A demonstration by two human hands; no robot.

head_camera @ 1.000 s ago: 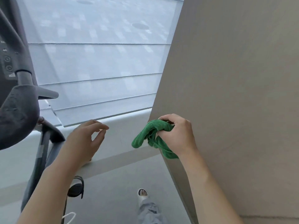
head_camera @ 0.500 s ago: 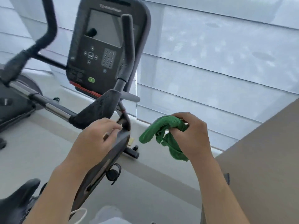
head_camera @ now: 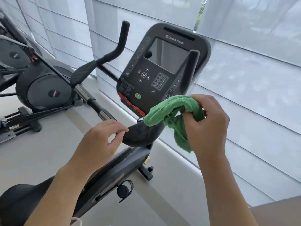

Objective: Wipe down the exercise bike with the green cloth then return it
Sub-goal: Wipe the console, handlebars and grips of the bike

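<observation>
Beside a wall of pale window blinds (head_camera: 244, 82), one exercise bike (head_camera: 114, 173) stands near the viewer, its single console (head_camera: 156, 70) facing back with a dark screen, one number keypad and one green button below it. Two hands reach over the bike. The right hand (head_camera: 208, 126) grips one bunched green cloth (head_camera: 169, 110), fingers curled round its right end while a loose fold arches left and rests on the dark padded armrest (head_camera: 141, 134) of the near handlebar; a second tail of cloth hangs below the hand. The left hand (head_camera: 99, 141) hovers just left of that armrest, fingers loosely curled with thumb and forefinger close together, holding nothing. Two upright handlebar grips rise beside the console, one on the left (head_camera: 122, 39) and one on the right (head_camera: 192, 67). One black saddle (head_camera: 17, 203) shows at the near left corner. Farther left stands one elliptical machine (head_camera: 44, 88) on the pale floor (head_camera: 40, 152).
</observation>
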